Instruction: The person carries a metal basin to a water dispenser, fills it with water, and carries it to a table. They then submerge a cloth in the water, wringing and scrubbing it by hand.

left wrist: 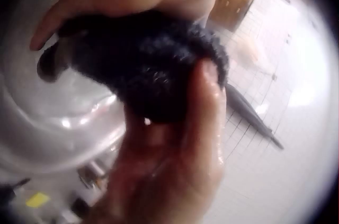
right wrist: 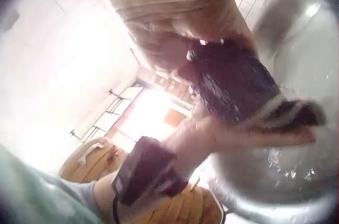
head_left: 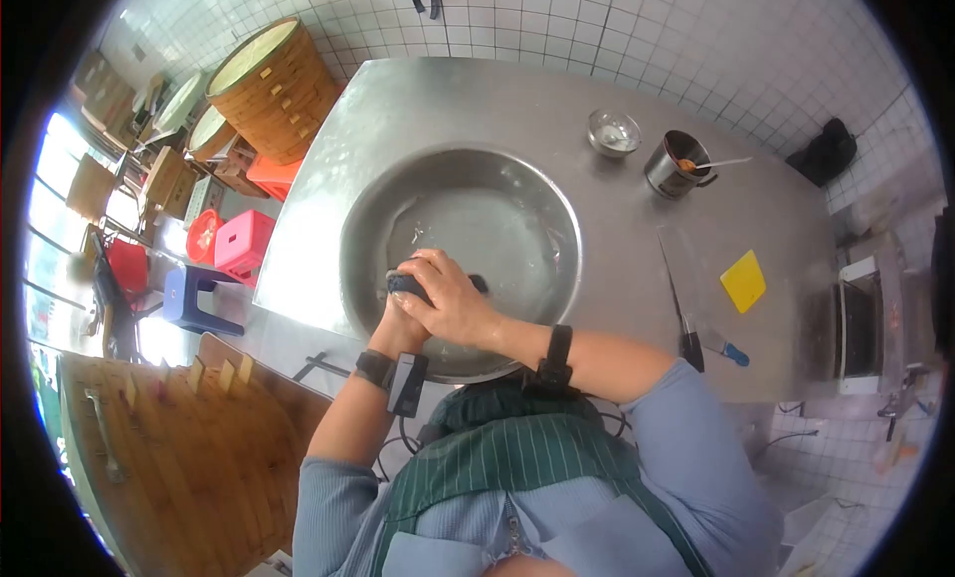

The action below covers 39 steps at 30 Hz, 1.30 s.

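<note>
A dark, wet, fuzzy-looking cloth [left wrist: 143,65] is bunched between my two hands, over the near left part of a large metal basin [head_left: 569,219]. My left hand [head_left: 401,323] grips it from below, the thumb bent over its side in the left wrist view. From above, my right hand [head_left: 453,303] holds the same cloth, its palm pressed against it and fingers wrapped across. One narrow end of the cloth sticks out past the hands toward the basin's middle. Cloudy water [head_left: 487,219] lies in the basin.
On the steel table [head_left: 428,99], right of the basin, are a glass bowl [head_left: 614,134], a metal cup [head_left: 668,174] with a spoon, a long knife [head_left: 689,343], a blue-handled tool [head_left: 734,354] and a yellow scraper [head_left: 744,282]. Bamboo steamers [head_left: 279,80] and plastic stools [head_left: 204,288] stand left.
</note>
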### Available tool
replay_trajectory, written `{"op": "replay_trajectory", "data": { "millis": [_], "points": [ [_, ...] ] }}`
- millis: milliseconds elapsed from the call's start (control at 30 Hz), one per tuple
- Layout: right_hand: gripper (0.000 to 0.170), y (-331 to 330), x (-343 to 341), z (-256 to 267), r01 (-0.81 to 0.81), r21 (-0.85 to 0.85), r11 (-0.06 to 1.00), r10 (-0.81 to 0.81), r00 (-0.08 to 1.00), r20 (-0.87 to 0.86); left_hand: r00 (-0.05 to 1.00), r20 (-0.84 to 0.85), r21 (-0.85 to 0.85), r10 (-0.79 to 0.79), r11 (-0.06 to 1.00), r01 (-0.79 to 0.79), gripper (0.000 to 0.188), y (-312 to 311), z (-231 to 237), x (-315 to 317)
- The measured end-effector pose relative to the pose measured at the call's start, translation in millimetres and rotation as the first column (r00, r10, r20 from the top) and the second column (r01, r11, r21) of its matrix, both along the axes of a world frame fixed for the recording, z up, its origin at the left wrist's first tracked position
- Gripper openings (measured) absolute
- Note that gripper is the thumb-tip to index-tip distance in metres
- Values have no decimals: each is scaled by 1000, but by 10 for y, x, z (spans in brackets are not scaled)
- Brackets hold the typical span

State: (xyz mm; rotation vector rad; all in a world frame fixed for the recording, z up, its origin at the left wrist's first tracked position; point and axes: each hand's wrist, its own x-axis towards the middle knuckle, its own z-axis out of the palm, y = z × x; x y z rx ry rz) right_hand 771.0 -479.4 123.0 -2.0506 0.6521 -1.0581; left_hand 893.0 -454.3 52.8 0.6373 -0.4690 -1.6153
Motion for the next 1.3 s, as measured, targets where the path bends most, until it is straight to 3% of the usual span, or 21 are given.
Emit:
{"op": "replay_trajectory", "data": {
  "millis": [67,167,200,233,267,300,500,567,600,633,667,700,767,833,900,1000,1100,1167,1200,1267,1300],
  "points": [
    [34,-57,-35,-94,53,-22,998,-53,999,-2,879,476,-113,19,993,40,35,-38,65,-12],
    [35,-218,-97,-82,148,-31,989,-149,988,-44,339,928,-227,155,956,187,32,-128,190,-86],
    [33,-294,-98,-115,167,38,985,-165,985,-53,619,780,-141,92,989,32,31,-159,203,-205],
    [32,-338,-99,-145,184,109,977,-178,982,-62,617,781,-140,92,990,28,31,-184,228,-291],
    [31,-342,-125,-97,228,180,957,-217,973,-79,899,434,144,61,980,-136,28,-208,411,-395],
    [31,-401,-153,-120,227,183,957,-216,973,-77,987,6,454,163,878,-148,25,-222,560,-468],
    [42,-724,-497,-158,268,211,940,-133,859,-495,927,373,390,-30,912,-128,32,-126,757,-571],
    [41,-853,-612,-159,249,179,952,-102,807,-582,420,907,-10,0,1000,21,34,-53,700,-488],
    [41,-939,-670,-246,226,112,968,-117,795,-595,856,516,393,-39,898,-196,34,-79,805,-518],
    [41,-1030,-714,-309,197,42,980,-132,785,-605,854,519,390,-26,897,-210,34,-60,800,-489],
    [39,-1083,-763,-231,178,247,953,11,791,-611,864,502,450,-40,865,-221,33,-28,780,-413],
    [39,-1119,-794,-271,165,250,954,22,794,-608,875,482,513,-56,827,-229,33,17,749,-348],
    [37,-1133,-832,-404,186,56,981,-99,728,-678,865,499,530,-63,812,-246,35,103,670,-281],
    [42,-1077,-821,-474,204,106,973,-67,691,-719,856,511,538,-77,806,-249,40,158,632,-283],
    [45,-795,-811,-311,17,68,998,52,470,-881,748,658,552,-91,734,-396,50,186,708,-388],
    [49,-817,-757,-394,-314,253,915,361,360,-860,727,645,578,-234,772,-263,58,182,472,-199],
    [49,-1067,-796,-403,-141,208,968,248,408,-879,727,625,598,-283,772,-214,57,177,26,94],
    [52,-1021,-808,-569,23,107,994,80,513,-855,621,659,462,-426,880,112,52,225,-433,382],
    [56,-937,-778,-629,69,116,991,62,533,-844,623,657,457,-425,881,120,52,224,-242,300],
    [69,-705,-673,-516,79,176,981,120,464,-878,924,283,679,-256,734,-4,47,169,462,-60],
    [56,-627,-599,-586,63,159,985,108,491,-864,924,276,672,-265,740,11,47,129,540,-106]
  ]
}}
